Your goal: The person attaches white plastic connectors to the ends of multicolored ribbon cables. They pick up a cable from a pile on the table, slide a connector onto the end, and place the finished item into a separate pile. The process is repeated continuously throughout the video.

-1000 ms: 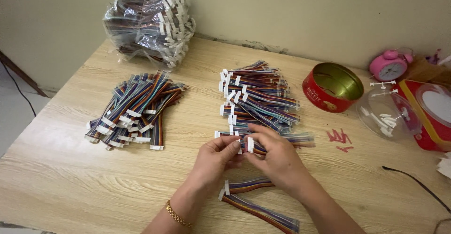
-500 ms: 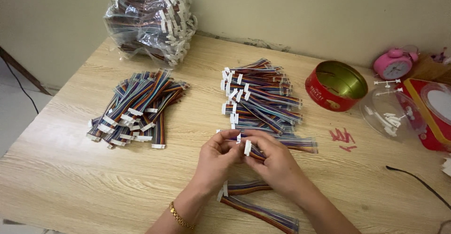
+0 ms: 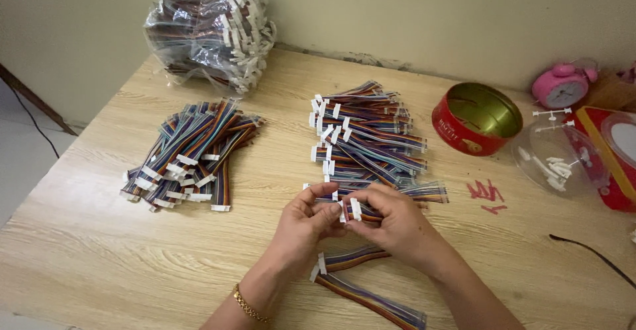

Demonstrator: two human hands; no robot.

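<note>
My left hand (image 3: 306,221) and my right hand (image 3: 391,221) meet over the wooden table (image 3: 99,250), pinching the white connector end of a short rainbow ribbon cable (image 3: 351,209) between their fingertips. Just beyond them lies a pile of the same cables (image 3: 364,135) with white connectors facing left. Two more cables (image 3: 361,283) lie under my wrists near the front edge. A second pile of cables (image 3: 189,154) is spread out to the left.
A clear plastic bag full of cables (image 3: 209,32) leans against the wall at the back left. To the right stand an open round red tin (image 3: 478,118), a clear plastic lid with small white parts (image 3: 556,161), red scraps (image 3: 487,192), a pink alarm clock (image 3: 563,85) and a black cord (image 3: 589,254).
Both hands have stayed together over the same spot, shifting their fingers slightly on the cable's connector end. The piles have not moved.
</note>
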